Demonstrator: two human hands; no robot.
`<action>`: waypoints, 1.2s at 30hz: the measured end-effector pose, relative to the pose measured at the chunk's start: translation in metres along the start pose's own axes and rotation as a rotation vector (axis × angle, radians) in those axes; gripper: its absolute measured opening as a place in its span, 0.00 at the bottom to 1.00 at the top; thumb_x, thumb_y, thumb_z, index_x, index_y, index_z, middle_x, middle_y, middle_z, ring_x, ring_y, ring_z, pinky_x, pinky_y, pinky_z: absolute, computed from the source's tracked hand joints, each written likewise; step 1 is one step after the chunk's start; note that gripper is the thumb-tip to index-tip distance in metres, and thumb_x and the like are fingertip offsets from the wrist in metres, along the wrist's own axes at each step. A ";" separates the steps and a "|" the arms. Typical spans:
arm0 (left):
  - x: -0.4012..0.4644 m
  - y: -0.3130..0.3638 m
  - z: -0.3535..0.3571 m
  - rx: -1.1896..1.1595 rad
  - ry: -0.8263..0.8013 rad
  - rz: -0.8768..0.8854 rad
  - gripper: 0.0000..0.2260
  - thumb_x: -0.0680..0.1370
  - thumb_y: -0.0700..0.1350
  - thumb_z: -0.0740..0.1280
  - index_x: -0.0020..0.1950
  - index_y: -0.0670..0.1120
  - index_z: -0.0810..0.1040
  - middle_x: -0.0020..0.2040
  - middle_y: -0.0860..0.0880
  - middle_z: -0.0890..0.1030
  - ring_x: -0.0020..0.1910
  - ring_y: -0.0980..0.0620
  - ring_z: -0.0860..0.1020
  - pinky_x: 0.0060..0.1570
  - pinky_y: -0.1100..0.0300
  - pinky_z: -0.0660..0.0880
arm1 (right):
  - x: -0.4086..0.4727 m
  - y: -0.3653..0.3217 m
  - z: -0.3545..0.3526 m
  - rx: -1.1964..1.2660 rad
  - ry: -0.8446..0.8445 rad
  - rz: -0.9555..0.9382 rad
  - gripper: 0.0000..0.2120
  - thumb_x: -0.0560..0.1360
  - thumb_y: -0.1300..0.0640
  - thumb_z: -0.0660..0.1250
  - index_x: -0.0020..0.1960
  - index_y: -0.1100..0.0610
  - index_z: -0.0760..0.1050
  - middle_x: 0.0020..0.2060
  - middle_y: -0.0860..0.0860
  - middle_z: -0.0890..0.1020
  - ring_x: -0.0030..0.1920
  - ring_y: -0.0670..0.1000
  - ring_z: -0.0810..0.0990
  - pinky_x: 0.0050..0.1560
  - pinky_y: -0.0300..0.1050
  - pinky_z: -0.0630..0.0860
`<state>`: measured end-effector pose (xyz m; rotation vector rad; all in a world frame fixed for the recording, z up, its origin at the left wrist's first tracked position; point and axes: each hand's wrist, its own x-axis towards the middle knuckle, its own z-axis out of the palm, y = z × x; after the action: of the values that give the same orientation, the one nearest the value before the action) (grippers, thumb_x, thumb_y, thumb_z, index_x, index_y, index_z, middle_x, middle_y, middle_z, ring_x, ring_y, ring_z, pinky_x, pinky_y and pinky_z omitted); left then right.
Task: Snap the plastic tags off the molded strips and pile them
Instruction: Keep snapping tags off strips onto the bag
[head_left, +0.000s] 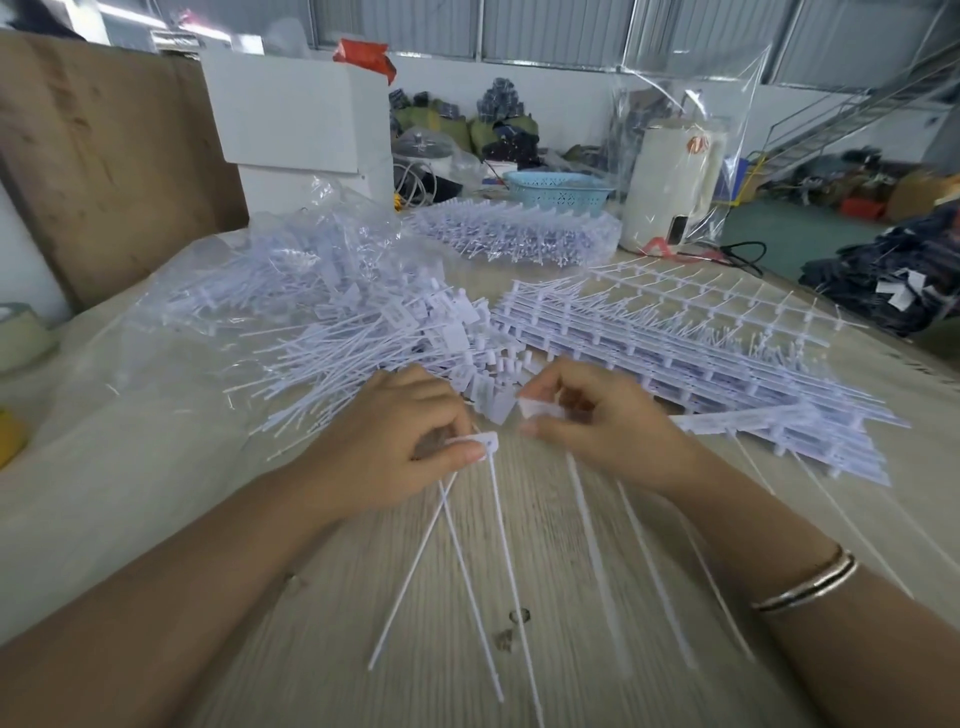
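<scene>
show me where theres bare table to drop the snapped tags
Bare table lies between the forearms, crossed only by thin tails. Crowded: loose tag pile beyond the left hand, stacked strips beyond the right hand.

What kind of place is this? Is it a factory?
Probably a small factory or packing workshop: stacked molded strips, a big pile of loose plastic tags, and heaps of dark clothes on the floor.

White tags (363, 332); blue basket (558, 191).

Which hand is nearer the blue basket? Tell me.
Right. The right hand lies almost straight below the basket; the left hand lies farther off to its left.
</scene>
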<state>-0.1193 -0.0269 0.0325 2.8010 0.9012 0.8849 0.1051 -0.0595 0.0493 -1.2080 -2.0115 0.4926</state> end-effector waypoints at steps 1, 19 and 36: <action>0.000 -0.001 0.001 0.043 0.000 -0.028 0.15 0.73 0.62 0.59 0.41 0.53 0.76 0.38 0.61 0.73 0.43 0.58 0.70 0.46 0.56 0.65 | 0.001 -0.002 0.007 -0.079 -0.029 -0.055 0.09 0.69 0.56 0.74 0.47 0.53 0.76 0.35 0.40 0.74 0.34 0.35 0.72 0.36 0.28 0.68; 0.003 0.006 0.010 -0.345 0.055 -0.214 0.15 0.78 0.52 0.62 0.34 0.46 0.74 0.32 0.51 0.73 0.35 0.55 0.71 0.38 0.64 0.65 | 0.003 -0.002 0.009 -0.300 -0.094 -0.121 0.11 0.73 0.52 0.70 0.53 0.54 0.78 0.45 0.44 0.80 0.43 0.47 0.78 0.45 0.49 0.75; 0.002 0.003 -0.004 -0.531 -0.020 -0.132 0.13 0.75 0.51 0.63 0.40 0.41 0.75 0.39 0.42 0.76 0.41 0.48 0.72 0.45 0.58 0.67 | 0.007 -0.008 0.021 0.150 -0.177 -0.008 0.07 0.79 0.59 0.61 0.47 0.58 0.76 0.34 0.46 0.79 0.32 0.48 0.79 0.37 0.41 0.76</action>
<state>-0.1183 -0.0291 0.0372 2.2676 0.7077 0.9129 0.0826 -0.0563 0.0433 -1.0972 -2.0837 0.7561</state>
